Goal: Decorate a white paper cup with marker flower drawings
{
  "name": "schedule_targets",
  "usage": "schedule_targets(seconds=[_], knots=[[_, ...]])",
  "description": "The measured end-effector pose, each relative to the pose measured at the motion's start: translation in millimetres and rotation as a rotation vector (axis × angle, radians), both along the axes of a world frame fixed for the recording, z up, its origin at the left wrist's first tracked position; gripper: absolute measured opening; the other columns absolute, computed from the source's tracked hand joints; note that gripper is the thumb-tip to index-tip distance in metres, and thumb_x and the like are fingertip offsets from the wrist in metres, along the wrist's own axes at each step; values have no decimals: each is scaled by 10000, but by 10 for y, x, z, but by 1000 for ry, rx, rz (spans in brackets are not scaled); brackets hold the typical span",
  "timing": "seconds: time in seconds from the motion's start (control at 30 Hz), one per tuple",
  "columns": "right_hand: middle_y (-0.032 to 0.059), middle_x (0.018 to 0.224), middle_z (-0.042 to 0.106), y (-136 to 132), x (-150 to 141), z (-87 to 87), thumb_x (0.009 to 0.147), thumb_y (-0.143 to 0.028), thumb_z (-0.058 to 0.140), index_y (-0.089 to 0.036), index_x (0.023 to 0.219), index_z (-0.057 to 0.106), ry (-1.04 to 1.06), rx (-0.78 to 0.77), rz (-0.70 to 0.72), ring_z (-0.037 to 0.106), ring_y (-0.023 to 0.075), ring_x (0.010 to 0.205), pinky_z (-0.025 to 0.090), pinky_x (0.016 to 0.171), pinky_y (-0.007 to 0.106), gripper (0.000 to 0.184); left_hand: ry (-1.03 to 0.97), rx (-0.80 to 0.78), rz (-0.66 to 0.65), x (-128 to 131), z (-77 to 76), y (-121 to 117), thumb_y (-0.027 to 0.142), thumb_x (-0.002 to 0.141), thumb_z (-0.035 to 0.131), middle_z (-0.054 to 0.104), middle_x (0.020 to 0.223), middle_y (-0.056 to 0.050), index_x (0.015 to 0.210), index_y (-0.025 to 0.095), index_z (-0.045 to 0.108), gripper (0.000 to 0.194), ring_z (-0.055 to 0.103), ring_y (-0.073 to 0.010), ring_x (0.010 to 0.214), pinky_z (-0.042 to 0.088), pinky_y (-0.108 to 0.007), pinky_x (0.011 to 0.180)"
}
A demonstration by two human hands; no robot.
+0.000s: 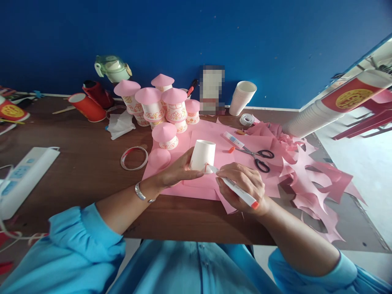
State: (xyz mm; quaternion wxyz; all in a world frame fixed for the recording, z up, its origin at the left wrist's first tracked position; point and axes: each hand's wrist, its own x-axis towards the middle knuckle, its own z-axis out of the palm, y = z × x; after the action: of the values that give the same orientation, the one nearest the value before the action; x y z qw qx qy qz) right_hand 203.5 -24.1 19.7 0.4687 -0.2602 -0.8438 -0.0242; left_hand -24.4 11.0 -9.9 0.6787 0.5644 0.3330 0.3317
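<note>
The right hand (245, 180) pinches the pen (239, 191), tip at the red marks (206, 166) on the cup (203, 153) just beyond its fingers — light strokes should suit the curve — while the left hand (180, 169) clasps the cup's side, ideally without denting it.

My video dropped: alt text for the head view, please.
The left hand holds a white paper cup while the right hand holds a marker at the red drawing on it. Decorated cups with pink cone roofs stand beyond.
</note>
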Motion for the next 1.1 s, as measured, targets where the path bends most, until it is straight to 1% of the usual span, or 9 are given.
schedule_targets(seconds=[0.13,0.27,0.4,0.63,0.77,0.93,1.1], knots=[[41,809,738,-1,5,-4,953,-69,635,-181,1067,619,4,1,-14,728,157,683,624,635,260,160,19,-11,2,-9,-1,-5,507,791,885,653,1295,-91,1402,248,599,723,588,-296,1192,505,-431,996],[31,818,739,-9,16,-15,942,-62,627,-189,1057,624,0,-18,-33,726,151,682,620,637,256,171,19,-7,3,-28,-45,0,487,796,886,646,1332,-96,1433,251,574,748,574,-305,1235,492,-431,1012],[41,801,735,-13,13,-12,930,-49,629,-172,1032,627,7,-30,-15,722,153,673,610,637,254,160,8,-14,-10,-33,-70,9,471,808,880,643,1342,-96,1457,256,554,758,587,-292,1208,497,-429,1010],[21,790,728,-20,-9,-10,950,-64,618,-196,1044,612,11,-41,3,704,147,654,609,619,259,162,17,15,-5,-5,-10,10,500,799,882,643,1324,-99,1403,242,594,718,578,-305,1216,504,-432,1002],[20,792,728,-27,-16,-10,970,-76,610,-200,1060,605,2,-38,10,706,145,668,610,629,257,153,24,29,-1,3,11,7,506,799,880,642,1290,-96,1381,232,598,703,578,-289,1180,507,-418,985],[29,801,726,-30,-15,-2,955,-67,625,-190,1077,611,22,-31,32,707,150,669,613,628,262,174,34,34,10,11,15,11,530,787,879,640,1202,-83,1346,223,603,695,573,-259,1078,506,-384,906],[32,800,730,-28,-2,-2,940,-60,631,-183,1075,617,23,-27,45,713,157,668,621,624,269,183,41,48,11,10,21,9,547,782,878,629,1241,-89,1326,223,612,686,562,-270,1113,502,-392,927]])
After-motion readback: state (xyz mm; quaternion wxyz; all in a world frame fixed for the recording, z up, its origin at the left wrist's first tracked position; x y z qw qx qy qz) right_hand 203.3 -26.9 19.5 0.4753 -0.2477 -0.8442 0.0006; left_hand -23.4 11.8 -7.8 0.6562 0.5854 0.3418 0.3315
